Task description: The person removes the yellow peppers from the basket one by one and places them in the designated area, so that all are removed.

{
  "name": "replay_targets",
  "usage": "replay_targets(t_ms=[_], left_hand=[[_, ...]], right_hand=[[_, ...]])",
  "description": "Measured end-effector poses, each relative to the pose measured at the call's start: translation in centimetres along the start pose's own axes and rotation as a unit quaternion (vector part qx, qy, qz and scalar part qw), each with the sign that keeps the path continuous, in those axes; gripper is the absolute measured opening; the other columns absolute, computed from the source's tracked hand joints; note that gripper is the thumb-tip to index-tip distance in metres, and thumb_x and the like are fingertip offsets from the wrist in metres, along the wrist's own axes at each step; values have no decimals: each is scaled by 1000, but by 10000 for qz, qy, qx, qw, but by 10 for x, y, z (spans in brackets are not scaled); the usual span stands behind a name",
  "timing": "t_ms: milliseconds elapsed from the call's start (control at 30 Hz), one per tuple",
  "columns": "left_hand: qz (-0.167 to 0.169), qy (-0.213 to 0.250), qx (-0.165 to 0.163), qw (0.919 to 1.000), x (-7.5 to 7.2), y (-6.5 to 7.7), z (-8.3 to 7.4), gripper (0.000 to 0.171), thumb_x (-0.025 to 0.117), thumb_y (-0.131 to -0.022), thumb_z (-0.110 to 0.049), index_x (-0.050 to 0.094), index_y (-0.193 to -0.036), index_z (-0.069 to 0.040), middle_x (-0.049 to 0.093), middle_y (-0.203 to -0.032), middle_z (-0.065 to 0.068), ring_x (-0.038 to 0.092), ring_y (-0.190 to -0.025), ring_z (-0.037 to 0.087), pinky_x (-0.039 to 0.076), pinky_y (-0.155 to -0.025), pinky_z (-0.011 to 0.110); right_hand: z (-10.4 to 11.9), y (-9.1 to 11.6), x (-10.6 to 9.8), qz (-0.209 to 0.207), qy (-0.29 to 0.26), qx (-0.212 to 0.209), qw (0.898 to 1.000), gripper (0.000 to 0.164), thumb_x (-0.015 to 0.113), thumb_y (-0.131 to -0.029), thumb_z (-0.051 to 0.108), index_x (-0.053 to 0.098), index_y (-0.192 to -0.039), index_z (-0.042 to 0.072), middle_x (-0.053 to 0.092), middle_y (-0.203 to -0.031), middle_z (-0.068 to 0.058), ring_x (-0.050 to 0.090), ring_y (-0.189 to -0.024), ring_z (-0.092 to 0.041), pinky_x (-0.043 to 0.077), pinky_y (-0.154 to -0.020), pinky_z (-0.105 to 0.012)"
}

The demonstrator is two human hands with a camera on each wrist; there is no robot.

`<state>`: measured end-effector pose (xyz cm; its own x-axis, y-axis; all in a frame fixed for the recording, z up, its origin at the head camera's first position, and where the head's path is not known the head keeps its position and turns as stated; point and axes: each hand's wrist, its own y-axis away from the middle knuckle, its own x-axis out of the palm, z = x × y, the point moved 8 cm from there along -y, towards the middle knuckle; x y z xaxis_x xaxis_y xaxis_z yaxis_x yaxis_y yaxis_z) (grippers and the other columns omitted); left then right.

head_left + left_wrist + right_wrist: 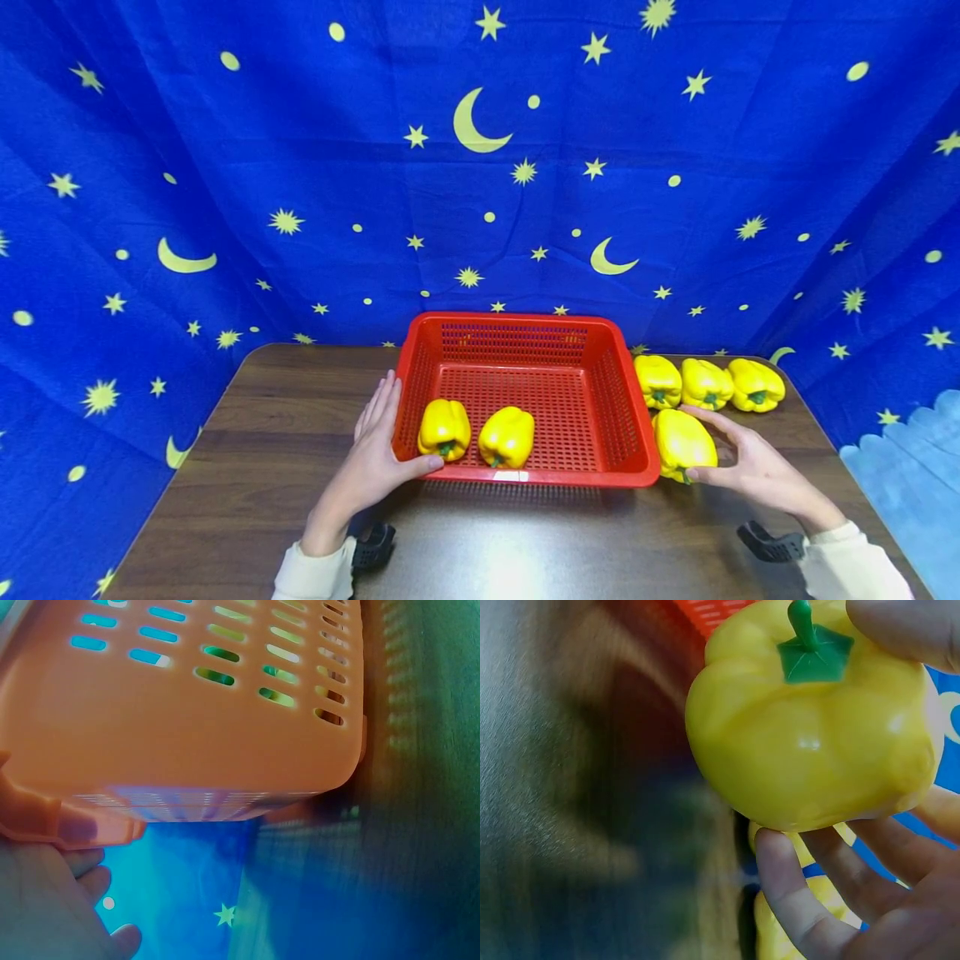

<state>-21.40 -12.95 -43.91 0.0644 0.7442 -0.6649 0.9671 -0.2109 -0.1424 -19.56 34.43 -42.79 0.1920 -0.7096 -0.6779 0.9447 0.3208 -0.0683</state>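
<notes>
On the brown table (247,467), as the head view shows it, stands a rectangular red basket (540,477) with many small holes. Inside it, close to the front wall, lie two yellow peppers (507,435), side by side but apart. The left hand (375,458) is at the basket's front left corner: its fingers are straight along the outer side, and the thumb lies over the front rim. On the other side, the right hand (757,468) grips a full yellow pepper (684,442) between thumb and fingers, just beside the basket's right wall. Behind this one, three more yellow peppers (707,383) form a row. A blue cloth (337,150) with pale moons and stars hangs behind the table.

From the left wrist, the basket's outer wall with its slots fills the upper part, and the fingers reach out, stretched, near the rim at lower left.

From the right wrist, the gripped pepper shows its green stem (815,656), with the thumb above and fingertips below. Whether it touches the table, I cannot tell.
</notes>
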Motion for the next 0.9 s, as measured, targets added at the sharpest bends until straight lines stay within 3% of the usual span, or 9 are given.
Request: replay_targets(t_ms=[633, 900], left_hand=[[-7, -56, -38, 10000, 0, 0, 0, 121, 83, -77, -48, 8, -162, -8, 1, -169, 8, 1, -154, 34, 4, -117, 67], [-21, -18, -60, 10000, 1, 0, 1, 121, 83, -77, -48, 8, -162, -10, 1, -170, 8, 1, -154, 34, 4, -117, 67]], right_hand=[[-15, -5, 10, 126, -200, -210, 9995, 79, 85, -81, 12, 44, -147, -2, 51, -141, -29, 50, -115, 12, 55, -80, -21], [-23, -7, 14, 269, -285, 53, 9992, 82, 85, -80, 14, 42, -148, -3, 49, -143, -29, 51, -112, 11, 57, -78, -24]])
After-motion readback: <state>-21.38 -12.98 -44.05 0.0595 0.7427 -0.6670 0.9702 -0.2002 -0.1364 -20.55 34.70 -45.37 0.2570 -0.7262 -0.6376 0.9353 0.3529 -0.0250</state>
